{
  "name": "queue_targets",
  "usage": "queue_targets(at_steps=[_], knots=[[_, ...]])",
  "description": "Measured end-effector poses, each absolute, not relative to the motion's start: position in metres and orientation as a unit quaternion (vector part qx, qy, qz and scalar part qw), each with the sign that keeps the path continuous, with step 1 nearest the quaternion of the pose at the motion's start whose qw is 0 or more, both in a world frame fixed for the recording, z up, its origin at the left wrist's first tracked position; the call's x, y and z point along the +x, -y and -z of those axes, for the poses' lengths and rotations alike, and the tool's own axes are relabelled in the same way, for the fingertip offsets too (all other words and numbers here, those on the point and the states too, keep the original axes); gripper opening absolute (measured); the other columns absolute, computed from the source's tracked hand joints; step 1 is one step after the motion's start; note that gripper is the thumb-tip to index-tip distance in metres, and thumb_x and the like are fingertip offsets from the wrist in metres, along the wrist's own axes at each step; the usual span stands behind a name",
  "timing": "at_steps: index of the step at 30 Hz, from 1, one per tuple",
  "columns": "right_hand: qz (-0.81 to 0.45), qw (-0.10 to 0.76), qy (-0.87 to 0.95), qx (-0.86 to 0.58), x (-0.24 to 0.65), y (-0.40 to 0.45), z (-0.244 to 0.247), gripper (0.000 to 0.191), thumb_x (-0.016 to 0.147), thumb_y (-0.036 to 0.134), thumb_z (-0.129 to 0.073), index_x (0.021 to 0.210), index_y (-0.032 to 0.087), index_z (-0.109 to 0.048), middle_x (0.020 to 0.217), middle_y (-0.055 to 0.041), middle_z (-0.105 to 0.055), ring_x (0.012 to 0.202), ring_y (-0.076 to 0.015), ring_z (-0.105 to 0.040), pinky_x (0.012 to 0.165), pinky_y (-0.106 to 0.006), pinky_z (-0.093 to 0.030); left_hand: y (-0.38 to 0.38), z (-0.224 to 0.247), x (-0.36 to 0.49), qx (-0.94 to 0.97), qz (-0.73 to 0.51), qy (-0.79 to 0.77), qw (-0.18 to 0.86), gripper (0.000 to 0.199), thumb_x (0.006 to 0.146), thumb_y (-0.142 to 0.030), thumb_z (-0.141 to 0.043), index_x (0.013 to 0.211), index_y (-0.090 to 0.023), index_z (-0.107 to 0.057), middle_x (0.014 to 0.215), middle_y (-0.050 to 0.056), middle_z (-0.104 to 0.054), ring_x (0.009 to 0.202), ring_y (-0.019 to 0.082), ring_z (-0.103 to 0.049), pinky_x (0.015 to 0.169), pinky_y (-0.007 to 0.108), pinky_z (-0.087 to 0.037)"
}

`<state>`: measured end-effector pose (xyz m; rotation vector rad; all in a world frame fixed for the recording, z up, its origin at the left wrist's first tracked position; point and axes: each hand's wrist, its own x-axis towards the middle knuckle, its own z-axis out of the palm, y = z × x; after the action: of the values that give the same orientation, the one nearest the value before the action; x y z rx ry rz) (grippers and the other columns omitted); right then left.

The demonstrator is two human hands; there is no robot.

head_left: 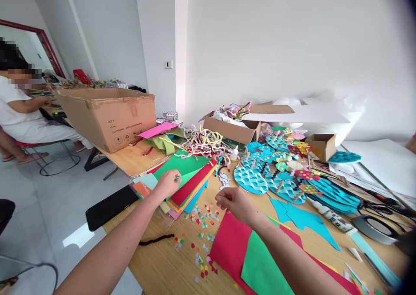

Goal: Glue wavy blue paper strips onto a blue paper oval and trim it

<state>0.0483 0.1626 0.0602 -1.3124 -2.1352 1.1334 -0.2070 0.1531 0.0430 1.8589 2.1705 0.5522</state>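
Hands [168,183] [230,200] over coloured sheets [192,181], "QTY:" [111,121] on the cardboard box [125,115] beyond

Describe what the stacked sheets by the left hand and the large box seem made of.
Stacked sheets: matte felt or paper, judging by their flat, unglossy colour; which is unclear. Large box: likely cardboard, dull brown with printed symbols.

- on the big cardboard box [104,119] to my left, i read "qty:" in dark print
- below it i see two more printed lines, too blurred for me to read surely
- under those, i see a row of small square signs [127,136], one with looping arrows
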Motion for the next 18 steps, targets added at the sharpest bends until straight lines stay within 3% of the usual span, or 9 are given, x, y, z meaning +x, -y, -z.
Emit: queue_targets(at_steps=[7, 13, 15, 18], knots=[[-0.379, 0.17, 0.772, -0.482, -0.003, -0.191, -0.038, 0.017, 0.08, 0.013, -0.051, 0.067, 0.017, -0.06, 0.062, -0.0002, -0.066, 0.052, -0.0114, -0.06, 0.047, -0.019, -0.041, -0.155, -0.031, -0.217, 0.62, -0.235, -0.733, 0.151, 0.032, 0.079, -0.006, -0.052, 0.107, -0.015, -0.062, 0.105, 0.009, -0.071, 0.101, 0.018, -0.065, 0.082, 0.026, -0.049], [-0.289, 0.166, 0.81, -0.483, -0.024, -0.194, -0.035, 0.015, 0.075, 0.009, -0.058, 0.07, 0.019, -0.067, 0.072, -0.0017, -0.069, 0.072, -0.0161, -0.063, 0.062, -0.022, -0.04, -0.146, -0.031, -0.22, 0.653, -0.259, -0.693, 0.164, 0.055, 0.079, -0.003, -0.047, 0.13, -0.021, -0.052, 0.122, 0.006, -0.065, 0.109, 0.018, -0.062, 0.088, 0.027, -0.048], [-0.278, 0.157, 0.816, -0.482, -0.027, -0.194, -0.037, 0.016, 0.074, 0.008, -0.058, 0.071, 0.02, -0.069, 0.074, -0.0017, -0.069, 0.075, -0.0168, -0.063, 0.065, -0.022, -0.039, -0.144, -0.03, -0.22, 0.67, -0.255, -0.677, 0.163, 0.053, 0.08, -0.004, -0.045, 0.127, -0.024, -0.056, 0.121, 0.002, -0.066, 0.11, 0.018, -0.061, 0.09, 0.027, -0.047], [-0.281, 0.137, 0.816, -0.486, -0.028, -0.195, -0.038, 0.017, 0.075, 0.009, -0.058, 0.066, 0.019, -0.068, 0.067, -0.0009, -0.067, 0.07, -0.0164, -0.062, 0.062, -0.022, -0.038, -0.142, -0.028, -0.22, 0.69, -0.231, -0.667, 0.162, 0.04, 0.082, -0.006, -0.043, 0.105, -0.024, -0.07, 0.107, 0.0, -0.072, 0.101, 0.017, -0.065, 0.088, 0.027, -0.048]])
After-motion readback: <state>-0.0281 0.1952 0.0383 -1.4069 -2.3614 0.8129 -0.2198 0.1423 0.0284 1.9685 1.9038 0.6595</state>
